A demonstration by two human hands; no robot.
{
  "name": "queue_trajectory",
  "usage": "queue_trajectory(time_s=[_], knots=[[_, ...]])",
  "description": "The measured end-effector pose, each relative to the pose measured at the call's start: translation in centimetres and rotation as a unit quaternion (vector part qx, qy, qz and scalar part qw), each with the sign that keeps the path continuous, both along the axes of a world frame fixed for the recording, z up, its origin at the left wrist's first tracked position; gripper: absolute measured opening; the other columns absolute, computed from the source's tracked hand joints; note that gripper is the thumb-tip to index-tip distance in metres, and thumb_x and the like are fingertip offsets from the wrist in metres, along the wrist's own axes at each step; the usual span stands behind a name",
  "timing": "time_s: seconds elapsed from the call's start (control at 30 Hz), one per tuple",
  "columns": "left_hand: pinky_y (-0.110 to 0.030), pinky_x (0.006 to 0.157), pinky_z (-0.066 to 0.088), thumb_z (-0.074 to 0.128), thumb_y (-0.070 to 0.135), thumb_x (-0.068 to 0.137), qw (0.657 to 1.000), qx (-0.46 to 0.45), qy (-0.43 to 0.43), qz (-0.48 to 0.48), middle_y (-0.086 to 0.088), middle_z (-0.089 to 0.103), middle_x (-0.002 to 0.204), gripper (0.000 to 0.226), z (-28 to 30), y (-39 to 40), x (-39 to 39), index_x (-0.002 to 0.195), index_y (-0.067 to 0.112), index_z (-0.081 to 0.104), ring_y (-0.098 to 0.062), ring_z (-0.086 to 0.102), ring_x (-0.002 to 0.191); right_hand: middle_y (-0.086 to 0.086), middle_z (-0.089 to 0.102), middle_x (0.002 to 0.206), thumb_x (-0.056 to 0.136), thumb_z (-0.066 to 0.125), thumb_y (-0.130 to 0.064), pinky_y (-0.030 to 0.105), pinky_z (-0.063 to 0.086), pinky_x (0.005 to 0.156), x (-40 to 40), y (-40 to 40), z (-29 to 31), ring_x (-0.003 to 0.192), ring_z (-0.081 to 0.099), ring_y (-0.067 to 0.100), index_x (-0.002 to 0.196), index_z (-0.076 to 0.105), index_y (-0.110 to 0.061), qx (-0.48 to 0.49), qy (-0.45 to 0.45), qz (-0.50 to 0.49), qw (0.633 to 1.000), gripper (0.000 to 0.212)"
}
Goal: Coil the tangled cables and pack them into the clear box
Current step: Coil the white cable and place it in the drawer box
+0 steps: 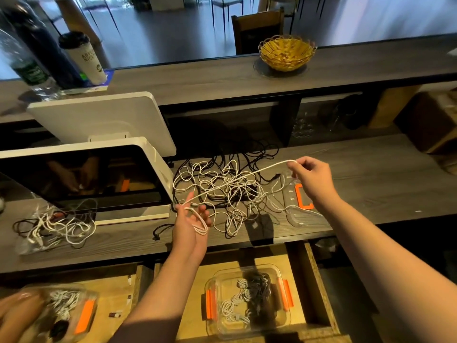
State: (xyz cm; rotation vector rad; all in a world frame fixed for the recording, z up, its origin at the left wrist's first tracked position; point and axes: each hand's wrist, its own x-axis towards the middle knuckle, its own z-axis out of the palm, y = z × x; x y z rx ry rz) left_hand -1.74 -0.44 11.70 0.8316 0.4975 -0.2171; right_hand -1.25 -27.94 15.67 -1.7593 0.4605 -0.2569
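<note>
Nearest me, down in the open drawer, the clear box (247,300) already held a few coiled cables, white and black, lid off. A second box (61,315) sat further left in the drawer, blurred.

My left hand (191,225) was palm up with fingers mostly straight, a few loops of the white cable (237,178) wrapped round them; whether the thumb was pinning the loops I couldn't tell. From there the cable ran taut up and right to my right hand (310,178), which pinched it between thumb and fingertips above the clear lid (300,204) with orange clips lying on the bench (371,174).

Behind and under that span, the rest of the white cable lay mixed with black cables (249,154) in one tangle. Another small pile (54,226) sat on the left in front of the screen (81,177).

Risks, as I judged them: the loops were only draped over open fingers, so any slack or tilt could let them slide off. Pulling hard could tighten a knot in the tangle or drag black cables along, possibly off the bench edge into the drawer.
</note>
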Motion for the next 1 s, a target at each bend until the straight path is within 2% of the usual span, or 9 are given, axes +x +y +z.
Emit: queue_trajectory(time_s=[0.13, 0.27, 0.37, 0.57, 0.63, 0.7, 0.8, 0.9, 1.0], knots=[[-0.031, 0.072, 0.052, 0.026, 0.048, 0.107, 0.998, -0.055, 0.027, 0.03, -0.014, 0.067, 0.107, 0.049, 0.5, 0.3, 0.5, 0.128, 0.021, 0.06, -0.022, 0.066, 0.095, 0.001, 0.062, 0.075, 0.094, 0.061, -0.013, 0.015, 0.047, 0.058, -2.1, 1.2, 0.9, 0.063, 0.054, 0.005, 0.091, 0.068, -0.006, -0.006, 0.048, 0.105, 0.993, 0.011], [-0.035, 0.086, 0.053, 0.026, 0.049, 0.107, 0.993, -0.087, 0.053, 0.06, -0.016, 0.066, 0.123, 0.049, 0.6, 0.9, 1.2, 0.134, 0.023, 0.058, -0.026, 0.066, 0.11, 0.002, 0.064, 0.078, 0.096, 0.059, -0.012, 0.014, 0.048, 0.061, -5.0, 2.0, 0.1, 0.067, 0.058, 0.003, 0.092, 0.067, -0.004, 0.002, 0.087, 0.185, 0.979, 0.012], [-0.036, 0.093, 0.051, 0.025, 0.049, 0.107, 0.991, -0.096, 0.064, 0.07, -0.015, 0.066, 0.126, 0.051, 0.6, 1.2, 1.7, 0.138, 0.023, 0.056, -0.027, 0.066, 0.112, 0.02, 0.063, 0.08, 0.098, 0.057, -0.022, 0.032, 0.046, 0.066, -6.6, 2.6, -1.4, 0.07, 0.055, 0.019, 0.087, 0.07, -0.015, -0.03, 0.089, 0.16, 0.983, 0.019], [-0.04, 0.081, 0.055, 0.026, 0.049, 0.107, 0.98, -0.141, 0.083, 0.109, -0.009, 0.064, 0.094, 0.05, 0.6, 0.8, 2.6, 0.136, 0.022, 0.057, -0.019, 0.065, 0.082, 0.02, 0.069, 0.089, 0.096, 0.06, -0.028, 0.047, 0.052, 0.082, -8.4, 4.2, -2.4, 0.087, 0.064, 0.034, 0.088, 0.07, -0.013, -0.068, 0.113, 0.186, 0.974, 0.02], [-0.033, 0.069, 0.053, 0.027, 0.048, 0.107, 0.976, -0.151, 0.094, 0.124, -0.004, 0.055, 0.076, 0.051, 0.2, 0.6, 3.1, 0.136, 0.02, 0.058, -0.012, 0.053, 0.064, 0.018, 0.069, 0.089, 0.095, 0.061, -0.03, 0.048, 0.053, 0.079, -8.8, 4.5, -2.5, 0.084, 0.064, 0.034, 0.089, 0.069, -0.012, -0.069, 0.116, 0.197, 0.971, 0.021], [-0.023, 0.054, 0.04, 0.026, 0.05, 0.107, 0.977, -0.144, 0.099, 0.122, 0.001, 0.044, 0.063, 0.052, -0.4, 0.6, 3.7, 0.135, 0.02, 0.057, -0.009, 0.038, 0.052, 0.012, 0.068, 0.082, 0.095, 0.062, -0.031, 0.045, 0.054, 0.072, -9.2, 4.6, -2.4, 0.072, 0.062, 0.029, 0.087, 0.068, -0.015, -0.078, 0.122, 0.212, 0.967, 0.02], [-0.022, 0.046, 0.024, 0.023, 0.054, 0.106, 0.991, -0.067, 0.082, 0.085, 0.004, 0.035, 0.06, 0.052, -1.0, 0.7, 4.1, 0.136, 0.025, 0.054, -0.008, 0.027, 0.049, 0.007, 0.066, 0.078, 0.094, 0.062, -0.031, 0.039, 0.052, 0.069, -9.6, 5.1, -1.9, 0.065, 0.056, 0.016, 0.088, 0.068, -0.016, -0.1, 0.115, 0.244, 0.958, 0.017], [-0.021, 0.043, 0.024, 0.026, 0.056, 0.105, 0.992, 0.122, 0.026, 0.012, 0.006, 0.036, 0.06, 0.052, -1.5, 0.3, 3.6, 0.136, 0.027, 0.057, -0.006, 0.028, 0.049, 0.009, 0.066, 0.085, 0.096, 0.06, -0.027, 0.038, 0.052, 0.071, -9.7, 5.9, -1.2, 0.071, 0.056, 0.011, 0.092, 0.067, -0.023, -0.096, 0.095, 0.264, 0.955, 0.009], [-0.025, 0.05, 0.036, 0.022, 0.056, 0.104, 0.919, 0.361, -0.061, -0.144, -0.002, 0.048, 0.067, 0.054, -1.9, -0.7, 2.4, 0.14, 0.03, 0.053, -0.014, 0.043, 0.055, 0.001, 0.061, 0.08, 0.097, 0.058, -0.03, 0.03, 0.047, 0.065, -9.6, 6.9, -0.3, 0.068, 0.053, 0.006, 0.094, 0.064, -0.031, -0.095, 0.066, 0.276, 0.954, 0.008]])
